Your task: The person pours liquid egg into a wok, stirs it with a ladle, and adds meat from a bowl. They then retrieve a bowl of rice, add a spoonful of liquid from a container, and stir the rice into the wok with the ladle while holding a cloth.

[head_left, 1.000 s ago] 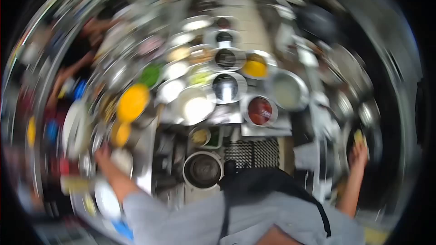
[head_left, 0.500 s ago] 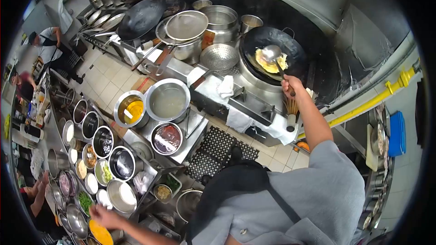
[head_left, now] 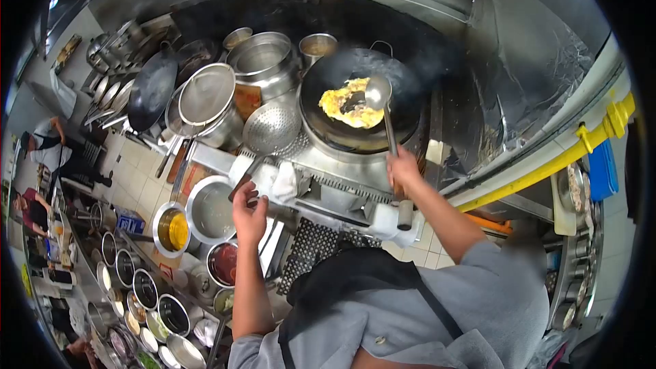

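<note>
My right hand (head_left: 404,167) is closed around the handle of a ladle (head_left: 378,91). The ladle's bowl is down in a black wok (head_left: 403,117) on the range, at the right edge of yellow cooked egg (head_left: 335,100). My left hand (head_left: 250,213) is raised near the end of the handle of a perforated strainer (head_left: 272,128). Its fingers are partly curled but apart, and I see nothing held in them. A white cloth (head_left: 285,181) lies on the range's front edge, just beyond this hand.
Left of the wok stand a mesh sieve (head_left: 207,94), a steel pot (head_left: 260,55) and another wok (head_left: 152,89). A bowl of yellow oil (head_left: 178,231) and a basin of cloudy liquid (head_left: 210,210) sit nearer. Ingredient containers fill the lower left. A yellow pipe (head_left: 547,171) runs along the right.
My left hand has come from the ingredient containers to beside the strainer handle. The egg has shifted within the wok, with the ladle now at its right edge. The view has turned left-to-right.
</note>
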Demonstrator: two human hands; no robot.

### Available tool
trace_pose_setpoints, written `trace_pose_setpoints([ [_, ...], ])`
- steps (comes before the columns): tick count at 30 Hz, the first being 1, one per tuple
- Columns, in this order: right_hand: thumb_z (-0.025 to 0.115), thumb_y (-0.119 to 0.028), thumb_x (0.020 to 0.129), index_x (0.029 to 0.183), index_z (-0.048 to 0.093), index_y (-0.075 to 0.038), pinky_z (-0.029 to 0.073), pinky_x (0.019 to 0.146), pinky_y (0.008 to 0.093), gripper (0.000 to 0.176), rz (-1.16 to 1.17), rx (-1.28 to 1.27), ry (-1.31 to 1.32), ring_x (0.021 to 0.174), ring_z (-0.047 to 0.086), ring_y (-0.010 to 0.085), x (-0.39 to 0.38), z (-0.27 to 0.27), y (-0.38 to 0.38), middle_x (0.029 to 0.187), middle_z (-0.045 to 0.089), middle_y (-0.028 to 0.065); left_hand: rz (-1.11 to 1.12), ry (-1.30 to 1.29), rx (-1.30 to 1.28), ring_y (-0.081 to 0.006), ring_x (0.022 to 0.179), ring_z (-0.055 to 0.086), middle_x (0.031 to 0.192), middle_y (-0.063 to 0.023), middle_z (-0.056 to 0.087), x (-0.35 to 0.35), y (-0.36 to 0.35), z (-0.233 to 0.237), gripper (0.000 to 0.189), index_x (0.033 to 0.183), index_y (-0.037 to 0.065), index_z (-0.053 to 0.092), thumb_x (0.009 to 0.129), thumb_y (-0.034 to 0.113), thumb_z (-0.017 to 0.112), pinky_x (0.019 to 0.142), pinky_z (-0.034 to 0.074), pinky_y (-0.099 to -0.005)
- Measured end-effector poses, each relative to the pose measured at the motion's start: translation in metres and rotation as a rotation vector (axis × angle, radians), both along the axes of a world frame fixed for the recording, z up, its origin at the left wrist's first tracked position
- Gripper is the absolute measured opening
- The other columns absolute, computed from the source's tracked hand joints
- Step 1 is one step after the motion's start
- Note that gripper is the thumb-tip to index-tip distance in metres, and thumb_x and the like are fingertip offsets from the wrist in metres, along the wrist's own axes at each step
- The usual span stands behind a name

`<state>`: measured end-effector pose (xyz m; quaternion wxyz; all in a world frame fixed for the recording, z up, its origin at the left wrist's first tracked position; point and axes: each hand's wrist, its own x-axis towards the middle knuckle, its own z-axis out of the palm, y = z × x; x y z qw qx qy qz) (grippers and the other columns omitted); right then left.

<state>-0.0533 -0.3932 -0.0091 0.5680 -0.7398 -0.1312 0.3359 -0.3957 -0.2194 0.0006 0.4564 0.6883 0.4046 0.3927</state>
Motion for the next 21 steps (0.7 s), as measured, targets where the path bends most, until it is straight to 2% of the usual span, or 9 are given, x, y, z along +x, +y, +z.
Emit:
trace_pose_setpoints([
  [1, 0.050, -0.011, 0.091, 0.120, 0.049, -0.008, 0.037, 0.033, 0.0306, 0.029, 0.015, -0.047, -0.019, 0.037, 0.045, 0.0149, -0.017, 0.018, -0.015, 0.055, 0.048, 0.0037, 0.000, 0.113, 0.019, -0.0225, 0.100, 0.058, 0.112, -0.0146, 0.059, 0.012, 0.005, -0.003, 0.047, 0.119, -0.002, 0.050, 0.078, 0.010, 0.068, 0.083, 0.046, -0.0346],
  [3, 0.049, -0.012, 0.092, 0.130, 0.044, -0.011, 0.037, 0.034, 0.0287, 0.038, -0.008, 0.017, 0.382, 0.039, 0.043, 0.0131, -0.026, 0.035, -0.034, 0.059, 0.047, 0.0021, 0.013, 0.225, 0.066, -0.0266, 0.101, 0.058, 0.113, -0.0181, 0.059, 0.033, 0.026, -0.035, 0.052, 0.120, -0.003, 0.050, 0.076, 0.015, 0.070, 0.086, 0.045, -0.0368],
  [6, 0.050, -0.013, 0.092, 0.136, 0.039, -0.014, 0.037, 0.035, 0.0275, 0.045, 0.050, 0.106, 0.602, 0.040, 0.041, 0.0118, 0.020, 0.015, -0.011, 0.062, 0.047, 0.0009, 0.079, 0.499, 0.102, -0.0356, 0.106, 0.057, 0.115, -0.0256, 0.057, 0.066, 0.056, -0.075, 0.059, 0.118, -0.006, 0.050, 0.073, 0.024, 0.072, 0.090, 0.045, -0.0398],
  [8, 0.050, -0.013, 0.092, 0.136, 0.038, -0.015, 0.037, 0.034, 0.0279, 0.045, 0.013, 0.076, 0.416, 0.040, 0.041, 0.0117, 0.012, -0.005, 0.008, 0.061, 0.047, 0.0012, 0.109, 0.591, 0.144, -0.0369, 0.106, 0.057, 0.114, -0.0264, 0.058, 0.076, 0.067, -0.099, 0.061, 0.117, -0.007, 0.050, 0.071, 0.026, 0.073, 0.090, 0.046, -0.0404],
  [11, 0.050, -0.014, 0.093, 0.136, 0.038, -0.015, 0.037, 0.033, 0.0306, 0.044, -0.105, -0.013, 0.140, 0.040, 0.044, 0.0128, -0.027, 0.005, 0.001, 0.058, 0.046, 0.0020, -0.026, 0.731, -0.076, -0.0349, 0.099, 0.061, 0.104, -0.0253, 0.063, 0.086, 0.094, -0.129, 0.070, 0.116, -0.006, 0.053, 0.063, 0.033, 0.076, 0.086, 0.049, -0.0401],
  [14, 0.051, -0.015, 0.093, 0.138, 0.036, -0.016, 0.036, 0.033, 0.0300, 0.048, -0.165, -0.057, 0.307, 0.040, 0.043, 0.0127, -0.053, 0.028, -0.014, 0.061, 0.047, 0.0014, -0.206, 0.827, -0.101, -0.0343, 0.101, 0.061, 0.106, -0.0247, 0.062, 0.093, 0.098, -0.115, 0.074, 0.115, -0.006, 0.054, 0.059, 0.035, 0.078, 0.085, 0.049, -0.0397],
  [16, 0.053, -0.017, 0.093, 0.141, 0.031, -0.017, 0.034, 0.033, 0.0290, 0.053, -0.054, 0.033, 0.605, 0.040, 0.042, 0.0121, -0.040, 0.034, -0.003, 0.063, 0.048, 0.0010, -0.312, 1.027, -0.030, -0.0330, 0.101, 0.061, 0.107, -0.0237, 0.062, 0.100, 0.090, -0.100, 0.075, 0.113, -0.006, 0.055, 0.055, 0.035, 0.079, 0.084, 0.050, -0.0397],
  [19, 0.054, -0.018, 0.092, 0.141, 0.031, -0.017, 0.033, 0.033, 0.0281, 0.054, -0.084, 0.091, 0.505, 0.040, 0.041, 0.0109, -0.013, 0.010, 0.043, 0.066, 0.049, 0.0006, -0.396, 0.939, -0.123, -0.0337, 0.098, 0.062, 0.104, -0.0227, 0.064, 0.099, 0.106, -0.108, 0.072, 0.110, -0.005, 0.057, 0.054, 0.034, 0.079, 0.084, 0.050, -0.0407],
  [21, 0.053, -0.016, 0.092, 0.140, 0.033, -0.016, 0.033, 0.033, 0.0292, 0.052, -0.178, 0.068, 0.401, 0.039, 0.040, 0.0105, -0.028, 0.007, 0.051, 0.064, 0.048, 0.0005, -0.501, 0.584, -0.211, -0.0305, 0.088, 0.065, 0.092, -0.0186, 0.066, 0.079, 0.119, -0.086, 0.062, 0.109, -0.005, 0.057, 0.057, 0.023, 0.077, 0.078, 0.052, -0.0358],
])
